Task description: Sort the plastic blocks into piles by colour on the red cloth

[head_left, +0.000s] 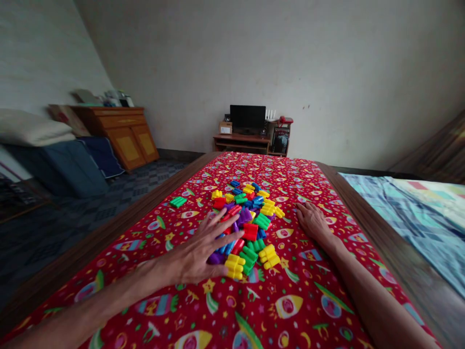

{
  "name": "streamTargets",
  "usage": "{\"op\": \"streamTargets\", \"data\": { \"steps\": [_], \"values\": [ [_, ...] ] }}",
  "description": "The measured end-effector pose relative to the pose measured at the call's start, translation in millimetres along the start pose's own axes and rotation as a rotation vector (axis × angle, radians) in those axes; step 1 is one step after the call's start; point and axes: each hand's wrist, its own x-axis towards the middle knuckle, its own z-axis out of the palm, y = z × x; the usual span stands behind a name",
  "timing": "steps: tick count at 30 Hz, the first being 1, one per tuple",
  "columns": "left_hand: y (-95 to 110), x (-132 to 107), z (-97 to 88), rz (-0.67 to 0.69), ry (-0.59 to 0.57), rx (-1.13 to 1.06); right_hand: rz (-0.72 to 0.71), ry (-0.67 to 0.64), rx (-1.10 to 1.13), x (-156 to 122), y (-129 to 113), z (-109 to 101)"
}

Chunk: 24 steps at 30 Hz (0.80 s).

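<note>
A loose heap of plastic building blocks in red, yellow, green, blue and purple lies mid-table. My left hand (199, 249) rests over the heap's left side with its fingers spread, covering some of the pieces. By its thumb is a yellow block (234, 266), and a red block (250, 231) lies just past its fingertips. To the right of the heap, my right hand (313, 220) lies palm down on the cloth, fingers extended, apart from the blocks. Green blocks (249, 259) and another yellow block (269, 257) sit at the heap's near edge.
A red patterned cloth (290, 310) covers the brown wooden table. One green block (178, 201) lies alone at the left. Beyond the table are a desk with a monitor (247, 118) and a wooden cabinet (125, 133). A bed with a blue sheet (392, 213) stands at the right.
</note>
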Motion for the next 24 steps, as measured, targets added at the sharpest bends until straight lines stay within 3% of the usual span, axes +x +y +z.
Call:
{"op": "streamTargets", "data": {
  "steps": [3, 6, 11, 15, 18, 21, 24],
  "values": [
    [-8, -48, 12.7, -0.113, -0.027, 0.096, 0.010, -0.005, -0.009, 0, -3, -2],
    [-15, -53, 28.2, -0.154, 0.023, 0.091, 0.029, -0.008, -0.020, -1, -6, -5],
    [-9, 18, 45.8, 0.010, 0.076, -0.029, 0.032, 0.003, -0.005, -1, -7, -5],
    [-6, 81, 63.2, -0.054, 0.070, -0.061, 0.021, 0.016, 0.000, -1, -4, -1],
    [-12, 114, 70.4, -0.093, 0.073, -0.064, 0.015, 0.032, 0.005, -1, -3, 0],
    [-28, 126, 60.4, -0.070, 0.106, -0.042, 0.000, 0.027, 0.013, -2, -2, 2],
    [-58, 108, 35.1, -0.125, 0.184, 0.025, -0.001, 0.020, 0.037, -1, -1, 1]
  ]
}}
